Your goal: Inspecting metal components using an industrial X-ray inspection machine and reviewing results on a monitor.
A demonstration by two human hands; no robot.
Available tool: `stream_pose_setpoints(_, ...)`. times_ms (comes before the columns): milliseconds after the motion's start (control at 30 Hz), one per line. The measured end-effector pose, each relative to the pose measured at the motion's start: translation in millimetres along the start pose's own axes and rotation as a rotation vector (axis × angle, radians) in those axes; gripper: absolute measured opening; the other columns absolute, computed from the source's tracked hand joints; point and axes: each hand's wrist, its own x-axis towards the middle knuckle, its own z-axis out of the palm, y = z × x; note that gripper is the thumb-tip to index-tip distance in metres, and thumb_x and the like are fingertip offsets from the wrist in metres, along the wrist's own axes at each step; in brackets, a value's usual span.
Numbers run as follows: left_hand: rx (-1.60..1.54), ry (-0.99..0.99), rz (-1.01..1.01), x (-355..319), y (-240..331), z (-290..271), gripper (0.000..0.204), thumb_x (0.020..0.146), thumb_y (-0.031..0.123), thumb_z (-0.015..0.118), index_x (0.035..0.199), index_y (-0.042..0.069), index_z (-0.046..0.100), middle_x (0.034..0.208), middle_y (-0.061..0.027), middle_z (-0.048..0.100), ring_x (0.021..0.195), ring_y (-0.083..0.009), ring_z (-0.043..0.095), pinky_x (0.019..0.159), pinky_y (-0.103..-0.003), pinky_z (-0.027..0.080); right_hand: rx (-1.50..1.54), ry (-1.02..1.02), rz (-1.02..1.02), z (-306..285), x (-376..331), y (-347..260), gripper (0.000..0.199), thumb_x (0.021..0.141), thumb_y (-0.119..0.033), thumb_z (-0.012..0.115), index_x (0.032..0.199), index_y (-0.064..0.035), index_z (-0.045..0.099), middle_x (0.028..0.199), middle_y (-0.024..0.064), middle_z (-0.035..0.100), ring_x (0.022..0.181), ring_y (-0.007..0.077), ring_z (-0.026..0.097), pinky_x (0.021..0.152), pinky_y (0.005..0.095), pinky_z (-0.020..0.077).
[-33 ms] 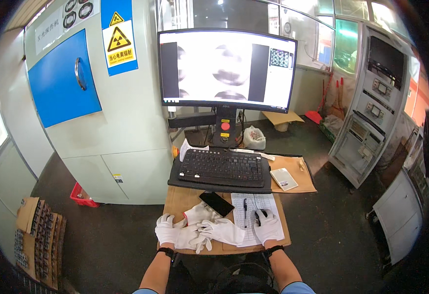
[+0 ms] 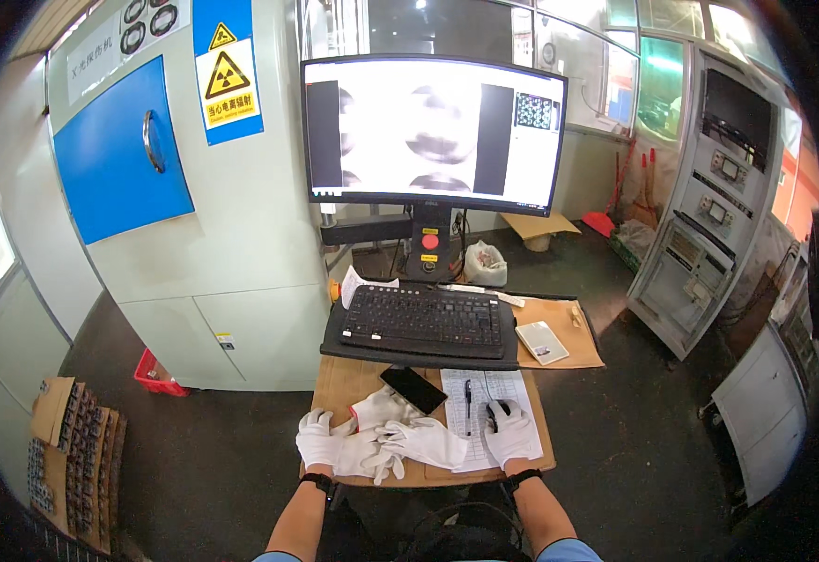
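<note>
My right hand [image 2: 514,436], in a white glove, is wrapped over a black computer mouse [image 2: 497,413] on printed sheets [image 2: 461,453]. A black pen [image 2: 468,398] lies on the sheets to its left. My left hand [image 2: 316,438], also white-gloved, rests at the left front of the cardboard-covered desk [image 2: 334,379]. Its fingers are loosely bent, thumb apart, with nothing visible in them. Beside it lie loose white gloves [image 2: 419,440]. A dark phone [image 2: 414,389] leans partly on them. Above the desk, a black keyboard [image 2: 423,317] sits on a raised tray; neither hand touches it.
A monitor [image 2: 503,140] with grey rounded shapes stands behind the keyboard. At left is a large pale cabinet [image 2: 222,225] with a blue door. Stacked parts on cardboard [image 2: 77,450] stand lower left, near a red bin [image 2: 158,373]. A grey equipment rack [image 2: 709,206] is at right.
</note>
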Motion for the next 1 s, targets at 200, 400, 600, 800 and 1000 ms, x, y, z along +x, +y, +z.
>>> stream_pose_setpoints(200, 0.021, -0.012, 0.005, 0.0, -3.7, 1.6, 0.058, 0.087, 0.055, 0.098, 0.126, 0.012, 0.089, 0.145, -0.0129, 0.082, 0.141, -0.0409, 0.073, 0.119, -0.053, 0.061, 0.019, 0.024, -0.01, -4.0, -0.6, -7.5, 0.045, 0.096, -0.025, 0.086, 0.14, -0.0171, 0.086, 0.145, 0.0186, 0.079, 0.118, 0.047, 0.077, 0.104, 0.0596, 0.0645)
stream_pose_setpoints(400, 0.009, -0.02, 0.01, 0.9, -2.5, 1.0, 0.048, 0.09, 0.042, 0.094, 0.127, 0.013, 0.088, 0.145, -0.012, 0.081, 0.142, -0.0423, 0.072, 0.119, -0.056, 0.062, 0.012, 0.04, -0.029, -1.5, -1.5, -2.7, 0.046, 0.095, -0.025, 0.087, 0.14, -0.0173, 0.085, 0.144, 0.0189, 0.078, 0.117, 0.0473, 0.077, 0.104, 0.0601, 0.0644)
stream_pose_setpoints(600, -0.006, -0.029, 0.005, -0.2, -1.0, -1.6, 0.044, 0.092, 0.038, 0.091, 0.129, 0.013, 0.088, 0.147, -0.0123, 0.081, 0.144, -0.0417, 0.072, 0.121, -0.056, 0.061, 0.032, 0.032, -0.031, -2.9, -1.4, -4.2, 0.048, 0.094, -0.025, 0.088, 0.14, -0.0178, 0.084, 0.144, 0.0189, 0.077, 0.117, 0.0473, 0.077, 0.103, 0.0595, 0.0647)
stream_pose_setpoints(800, 0.011, -0.046, -0.009, -0.4, -1.9, -1.9, 0.045, 0.093, 0.039, 0.091, 0.13, 0.013, 0.088, 0.148, -0.0129, 0.081, 0.146, -0.0417, 0.071, 0.122, -0.055, 0.06, 0.057, 0.038, -0.028, -1.0, -0.9, -3.3, 0.048, 0.092, -0.024, 0.088, 0.139, -0.016, 0.085, 0.145, 0.0199, 0.078, 0.119, 0.0468, 0.077, 0.105, 0.0591, 0.0644)
stream_pose_setpoints(1000, -0.007, -0.049, -0.015, -0.9, 3.5, -6.2, 0.044, 0.093, 0.038, 0.09, 0.129, 0.013, 0.088, 0.148, -0.0133, 0.081, 0.146, -0.042, 0.071, 0.122, -0.055, 0.061, 0.041, 0.04, -0.017, 3.8, -1.7, -1.9, 0.048, 0.092, -0.025, 0.089, 0.139, -0.0161, 0.085, 0.145, 0.0199, 0.078, 0.121, 0.0462, 0.077, 0.105, 0.0598, 0.0632)
